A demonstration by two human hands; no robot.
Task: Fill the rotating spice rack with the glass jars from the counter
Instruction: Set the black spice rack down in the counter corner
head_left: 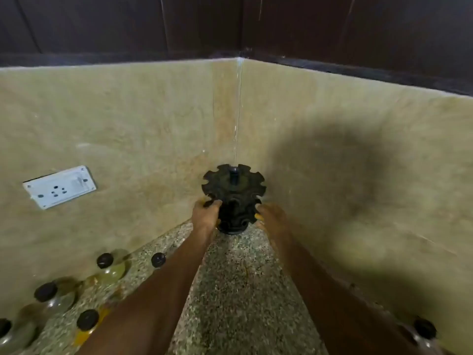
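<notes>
- Head view, step in hand: both hands are on the black spice rack [234, 198], which stands in the far corner of the speckled bench [238, 290] where the two beige walls meet; no jar sits in it, so filling looks not yet begun and this reads as placing or steadying the rack
- Left hand [206, 216]: on the rack's left side, fingers curled onto the edge of a notched tier, so it appears to grip the rack
- Right hand [271, 217]: against the rack's right side, lower down; fingertips lie at a tier edge, but I cannot tell whether they curl round it or only press
- How the rack looks: dark, round, upright on a small circular foot, with stacked discs cut into open-mouthed notches round the rim and a short central post on top; all visible notches empty
- Glass jars [110, 265]: several with black round lids stand left of the rack and nearer the camera along the left wall, some with yellowish contents; one more jar [425, 331] stands right of the rack, near the frame's lower edge
- Next move, as I judge it: free one hand, take the nearest jar by its body, and slide it into a notch while the other hand keeps the rack from turning
- A white socket plate [59, 187] is on the wall left of the rack
</notes>
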